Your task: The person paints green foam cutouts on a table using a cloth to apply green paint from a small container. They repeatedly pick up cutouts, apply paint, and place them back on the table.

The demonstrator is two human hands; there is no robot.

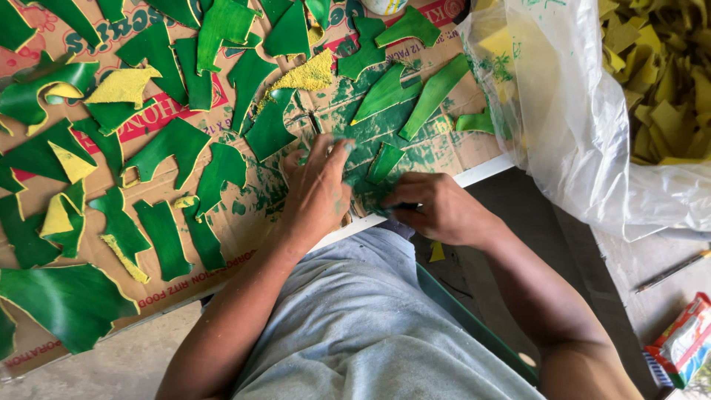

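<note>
Now left hand [317, 194] flat, open, pressing green-painted piece [368, 191]; right hand [437, 209] pinching its edge.

Glossy, wet-looking green paint is seen on the cut pieces [172, 144], whose yellow undersides [307, 74] look rough and spongy. Matt brown cardboard [244, 226], paint-smeared, is laid beneath; thin translucent plastic forms the bag [585, 133].

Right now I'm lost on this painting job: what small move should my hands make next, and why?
Probably lift the small green piece and lay it among the painted pieces spread on the cardboard. The left hand presses flat beside it, the right hand pinches its edge, and it already looks fully green.
</note>
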